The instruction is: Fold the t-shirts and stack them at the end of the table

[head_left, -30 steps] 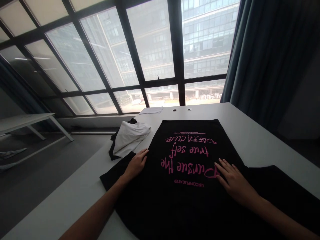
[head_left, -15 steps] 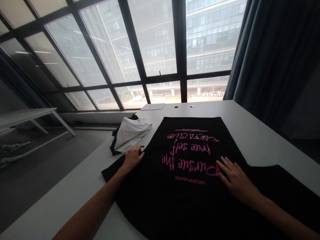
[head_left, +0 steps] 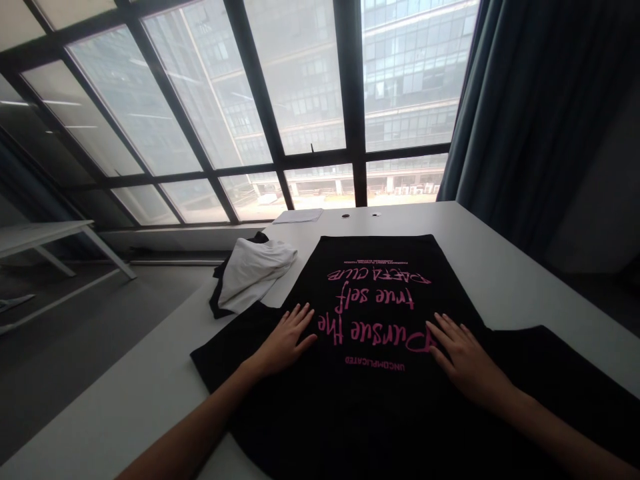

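Observation:
A black T-shirt (head_left: pixel 370 407) with pink lettering lies spread out on the white table (head_left: pixel 280 228), its print upside down from my side. My left hand (head_left: pixel 287 338) rests flat on the shirt, just left of the lettering, with fingers stretched out. On the other side my right hand (head_left: pixel 463 353) lies flat too, its fingertips at the edge of the largest pink word. Both hands are open and grip nothing. The shirt's lower part runs out of view at the bottom edge.
A crumpled white and black garment (head_left: pixel 255 270) lies at the table's left edge. Some white sheets (head_left: pixel 299 215) sit at the far end by the window. Another white table (head_left: pixel 45 232) stands to the left, and a dark blue curtain (head_left: pixel 525 133) hangs on the right.
My left hand has moved from the shirt's left edge inward and toward me, and its fingers are now spread flat. My right hand stays in place. The view has shifted slightly.

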The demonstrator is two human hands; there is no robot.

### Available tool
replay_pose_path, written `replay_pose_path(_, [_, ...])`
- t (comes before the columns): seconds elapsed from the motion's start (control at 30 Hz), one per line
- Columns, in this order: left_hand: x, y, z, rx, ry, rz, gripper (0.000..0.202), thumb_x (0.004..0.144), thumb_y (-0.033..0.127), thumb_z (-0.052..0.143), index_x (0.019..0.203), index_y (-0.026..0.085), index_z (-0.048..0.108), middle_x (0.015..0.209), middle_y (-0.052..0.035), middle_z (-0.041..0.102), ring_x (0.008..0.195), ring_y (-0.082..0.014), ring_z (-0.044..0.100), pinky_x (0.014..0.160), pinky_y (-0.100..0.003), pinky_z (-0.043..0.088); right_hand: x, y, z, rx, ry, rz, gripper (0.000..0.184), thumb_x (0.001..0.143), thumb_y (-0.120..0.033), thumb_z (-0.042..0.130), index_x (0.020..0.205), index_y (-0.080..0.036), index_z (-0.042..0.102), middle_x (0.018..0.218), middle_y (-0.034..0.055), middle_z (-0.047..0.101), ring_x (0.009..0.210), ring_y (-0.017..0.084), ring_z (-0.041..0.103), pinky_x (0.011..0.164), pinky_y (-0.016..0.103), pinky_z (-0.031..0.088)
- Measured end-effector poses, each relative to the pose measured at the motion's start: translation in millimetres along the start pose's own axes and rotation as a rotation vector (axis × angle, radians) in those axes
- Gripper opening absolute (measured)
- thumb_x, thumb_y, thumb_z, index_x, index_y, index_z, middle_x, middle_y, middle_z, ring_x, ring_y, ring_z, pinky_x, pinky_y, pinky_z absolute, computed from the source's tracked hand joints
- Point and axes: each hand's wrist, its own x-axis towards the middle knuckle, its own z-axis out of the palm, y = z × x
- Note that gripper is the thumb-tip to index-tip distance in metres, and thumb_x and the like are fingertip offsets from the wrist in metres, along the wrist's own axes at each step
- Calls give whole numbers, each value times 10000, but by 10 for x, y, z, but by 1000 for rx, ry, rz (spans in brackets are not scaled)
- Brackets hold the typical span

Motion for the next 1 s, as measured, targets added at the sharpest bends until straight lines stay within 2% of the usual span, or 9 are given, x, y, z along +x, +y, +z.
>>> replay_pose_path(0.17, [1, 35, -12, -22, 23, -4, 686, 1019, 577, 408, 1596, 230, 275, 1659, -93, 186, 1529, -316, 159, 1217, -512, 240, 1, -19, -30, -6, -11, -3, 559, 1027, -458, 372, 1520, -204, 439, 1611, 114, 337, 1500, 297, 281, 1193, 566, 292])
replay_pose_path(0.3, [20, 7, 6, -6, 14, -12, 680, 1002, 591, 439, 1566, 220, 357, 1649, -90, 238, 1526, -327, 172, 1221, -512, 239, -3, -13, -27, 0, 0, -9, 559, 1026, -454, 381, 1522, -201, 434, 1610, 120, 337, 1498, 303, 285, 1189, 569, 298])
replay_pose_path(0.43, [14, -6, 45, -4, 52, 5, 662, 1001, 578, 451, 1556, 224, 379, 1640, -90, 271, 1522, -321, 201, 1216, -514, 254, -6, -27, -56, 12, -2, -6, 556, 1030, -454, 373, 1523, -204, 434, 1610, 118, 337, 1498, 301, 286, 1193, 568, 291])
replay_pose_path(0.53, [19, 23, 7, -27, 55, -1, 655, 999, 574, 455, 1547, 220, 395, 1630, -93, 300, 1517, -323, 222, 1212, -523, 260, -4, -52, -105, 8, -26, 5, 560, 1033, -457, 365, 1528, -201, 425, 1615, 119, 327, 1503, 293, 272, 1201, 560, 278])
replay_pose_path(0.6, [30, 47, -50, -48, 95, -7, 646, 1007, 568, 432, 1548, 217, 390, 1627, -83, 316, 1518, -307, 227, 1217, -507, 260, -1, -65, -131, 4, -33, 8, 560, 1033, -454, 366, 1527, -198, 426, 1615, 120, 326, 1505, 291, 268, 1204, 555, 273])
replay_pose_path(0.67, [44, 56, -95, -62, 186, -38, 632, 1025, 554, 388, 1553, 207, 377, 1624, -77, 327, 1518, -277, 237, 1224, -473, 258, 3, -72, -146, 6, -38, 9, 557, 1031, -453, 374, 1525, -200, 431, 1615, 117, 328, 1506, 289, 266, 1206, 550, 269])
replay_pose_path(0.73, [56, 37, -97, -48, 233, -94, 632, 1033, 546, 357, 1546, 178, 388, 1612, -97, 350, 1510, -270, 264, 1224, -469, 257, 8, -75, -154, 6, -44, 12, 554, 1029, -445, 383, 1522, -198, 436, 1615, 117, 327, 1508, 288, 261, 1210, 548, 261])
replay_pose_path(0.9, [66, -56, 21, 20, 76, -142, 674, 989, 585, 424, 1511, 159, 451, 1600, -144, 351, 1497, -334, 277, 1204, -554, 239, 11, -88, -173, 9, -47, 18, 552, 1025, -434, 393, 1517, -189, 444, 1612, 123, 332, 1505, 291, 267, 1208, 550, 264])
replay_pose_path(1.0, [74, -82, -3, -41, 91, -146, 647, 1003, 554, 399, 1516, 162, 442, 1598, -128, 362, 1490, -304, 307, 1211, -517, 250, 5, -84, -169, 6, -31, 10, 546, 1026, -437, 390, 1512, -195, 453, 1609, 119, 340, 1502, 293, 275, 1202, 552, 277])
